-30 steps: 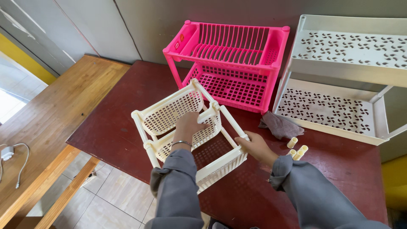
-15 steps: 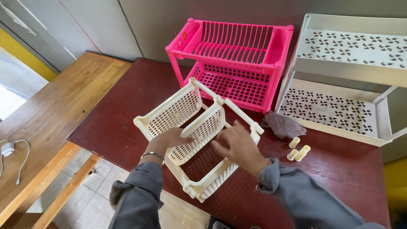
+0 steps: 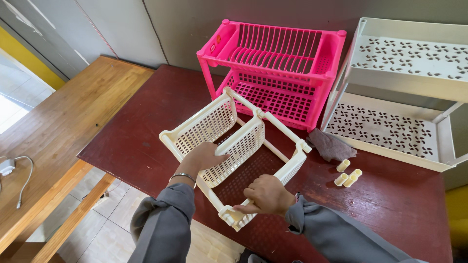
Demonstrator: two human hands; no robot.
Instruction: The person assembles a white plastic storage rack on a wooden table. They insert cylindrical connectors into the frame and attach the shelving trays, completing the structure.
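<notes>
A cream plastic basket rack with three perforated tiers lies tipped on its side on the dark red table. My left hand presses flat against the middle tier's lattice wall. My right hand grips the nearest tier at its rim, close to the table's front edge. Both sleeves are grey.
A pink two-tier dish rack stands at the back. A white two-shelf rack fills the right side. A grey cloth and three small cream tube pieces lie to the right. A wooden bench is at left.
The rack has been turned and laid further over toward me. My right hand moved from the rack's far right post to the nearest tier; my left hand dropped lower on the middle tier.
</notes>
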